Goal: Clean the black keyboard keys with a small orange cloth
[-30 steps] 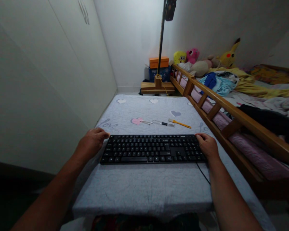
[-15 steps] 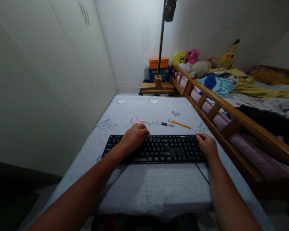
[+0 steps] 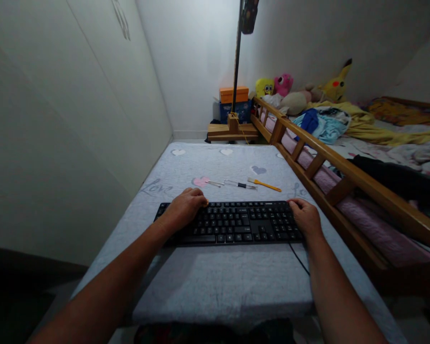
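Though near the brush (image 3: 268, 185), keyboard (image 3: 232, 223) partly beneath left grip (image 3: 187, 206).

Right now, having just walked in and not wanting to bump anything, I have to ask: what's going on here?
A person has a black keyboard lying on a cloth-covered table. Their right hand holds its far right corner, while the left hand is over the left part, near the far edge; whether it presses or holds anything is unclear. Just beyond the keyboard lie thin sticks, a slim tool with a black grip and a yellow-handled brush, none in hand.
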Tool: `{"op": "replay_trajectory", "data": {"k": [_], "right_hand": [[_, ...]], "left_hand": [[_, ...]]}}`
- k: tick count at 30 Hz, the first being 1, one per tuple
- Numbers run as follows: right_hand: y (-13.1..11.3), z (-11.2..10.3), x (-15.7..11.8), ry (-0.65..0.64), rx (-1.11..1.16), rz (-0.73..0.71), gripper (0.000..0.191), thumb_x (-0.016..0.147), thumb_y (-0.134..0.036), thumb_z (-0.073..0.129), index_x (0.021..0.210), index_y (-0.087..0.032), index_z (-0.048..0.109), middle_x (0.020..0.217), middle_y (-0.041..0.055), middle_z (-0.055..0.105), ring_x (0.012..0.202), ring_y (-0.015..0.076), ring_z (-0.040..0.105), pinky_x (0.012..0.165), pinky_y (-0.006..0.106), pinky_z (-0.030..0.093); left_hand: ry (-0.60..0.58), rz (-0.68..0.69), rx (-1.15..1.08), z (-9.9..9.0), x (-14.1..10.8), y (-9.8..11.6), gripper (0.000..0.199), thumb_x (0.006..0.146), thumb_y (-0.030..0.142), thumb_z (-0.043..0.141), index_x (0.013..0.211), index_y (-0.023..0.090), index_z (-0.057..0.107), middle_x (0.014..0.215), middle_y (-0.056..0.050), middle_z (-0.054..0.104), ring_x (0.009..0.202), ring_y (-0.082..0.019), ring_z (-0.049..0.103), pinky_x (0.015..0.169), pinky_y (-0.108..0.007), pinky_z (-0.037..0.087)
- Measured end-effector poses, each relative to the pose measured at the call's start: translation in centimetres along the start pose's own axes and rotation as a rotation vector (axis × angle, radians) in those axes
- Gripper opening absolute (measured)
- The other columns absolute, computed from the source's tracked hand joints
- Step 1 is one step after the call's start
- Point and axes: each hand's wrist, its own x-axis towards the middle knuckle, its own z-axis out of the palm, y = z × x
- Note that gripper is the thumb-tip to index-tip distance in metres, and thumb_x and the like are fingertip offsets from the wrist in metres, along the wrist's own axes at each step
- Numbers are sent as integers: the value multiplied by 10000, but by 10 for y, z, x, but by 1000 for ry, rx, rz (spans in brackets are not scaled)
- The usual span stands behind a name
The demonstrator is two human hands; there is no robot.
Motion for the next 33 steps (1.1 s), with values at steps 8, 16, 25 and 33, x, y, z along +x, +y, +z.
{"op": "replay_trajectory", "data": {"k": [8,16,25,33], "right_hand": [[-3,-1,0,-2,7,0,366,688,-474,533,759,-189,752,802,91,763,789,270,671,757,359,495],[3,0,1,10,13,-17,363,702,-465,533,771,-189,758,811,81,768,803,268,671,774,356,487],[3,0,1,3,6,7,365,693,-461,538,778,-186,761,814,87,768,786,271,673,772,367,489],[3,0,1,21,20,-8,354,685,-470,548,759,-195,758,806,83,772,786,270,674,770,363,497]], "left_hand": [[40,-150,1,-12,-39,-39,286,946,280,488,981,232,768,1000,-70,696,914,-220,583,826,-351,466],[113,-229,-84,-21,-70,-72,334,906,369,489,888,202,778,917,-84,702,836,-205,611,773,-326,500],[136,-272,-105,-32,-80,-70,389,921,412,457,914,194,779,933,-90,709,856,-226,633,804,-354,512],[82,-416,70,-39,-101,-87,368,864,351,449,884,180,774,952,-122,722,858,-264,628,814,-404,509]]}}
